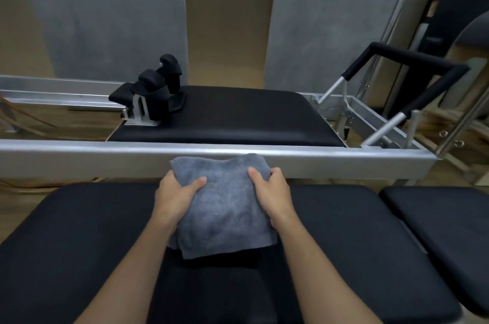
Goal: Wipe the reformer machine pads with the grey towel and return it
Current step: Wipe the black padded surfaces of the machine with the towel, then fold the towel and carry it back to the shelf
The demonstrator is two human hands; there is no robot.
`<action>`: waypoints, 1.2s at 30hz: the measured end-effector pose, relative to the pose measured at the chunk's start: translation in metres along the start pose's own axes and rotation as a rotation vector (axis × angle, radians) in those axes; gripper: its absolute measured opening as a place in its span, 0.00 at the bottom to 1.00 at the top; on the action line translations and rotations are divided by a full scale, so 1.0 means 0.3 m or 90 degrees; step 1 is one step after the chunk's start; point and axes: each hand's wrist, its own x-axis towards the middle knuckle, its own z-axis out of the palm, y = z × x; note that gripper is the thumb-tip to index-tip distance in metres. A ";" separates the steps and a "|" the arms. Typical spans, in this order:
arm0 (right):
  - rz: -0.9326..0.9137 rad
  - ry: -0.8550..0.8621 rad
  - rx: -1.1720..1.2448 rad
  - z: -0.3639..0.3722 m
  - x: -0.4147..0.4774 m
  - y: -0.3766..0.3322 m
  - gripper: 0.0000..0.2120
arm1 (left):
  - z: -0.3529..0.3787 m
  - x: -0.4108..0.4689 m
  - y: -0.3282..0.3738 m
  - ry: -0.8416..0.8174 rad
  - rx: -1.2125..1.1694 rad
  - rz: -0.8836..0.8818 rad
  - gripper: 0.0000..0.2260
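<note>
- Grey towel (225, 207), folded into a thick square, sits in the middle of the view, held between both hands above the near black pad (79, 231).
- Left hand (176, 196) grips the towel's left edge, thumb on top and fingers tucked beneath.
- Right hand (274, 192) clamps the right edge the same way, thumb pressed on the top face.
- Top edge of the towel overlaps the silver frame rail (105, 157) that runs across the view.
- Beyond the rail lies a second black pad (238, 117), the sliding carriage of the machine.
- Black shoulder rests (158, 85) stand upright at the left end of that carriage.
- A foot bar (412, 59) with black foam padding rises at the right end on silver arms.
- Another black cushion (444, 223) lies just beside the near pad, on the right.
- Grey wall panels (105, 11) stand behind the machine.
</note>
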 end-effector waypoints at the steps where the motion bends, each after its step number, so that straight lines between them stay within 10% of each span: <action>1: -0.004 0.000 -0.025 0.004 0.001 0.001 0.20 | 0.000 -0.001 -0.004 0.033 0.056 0.012 0.20; 15: -0.084 0.123 0.107 -0.163 0.002 -0.132 0.14 | 0.076 -0.065 0.248 0.117 -0.038 0.103 0.12; 36: -0.149 0.514 0.109 -1.968 -0.622 -1.438 0.15 | 0.428 -1.018 2.297 -0.203 -0.158 0.251 0.12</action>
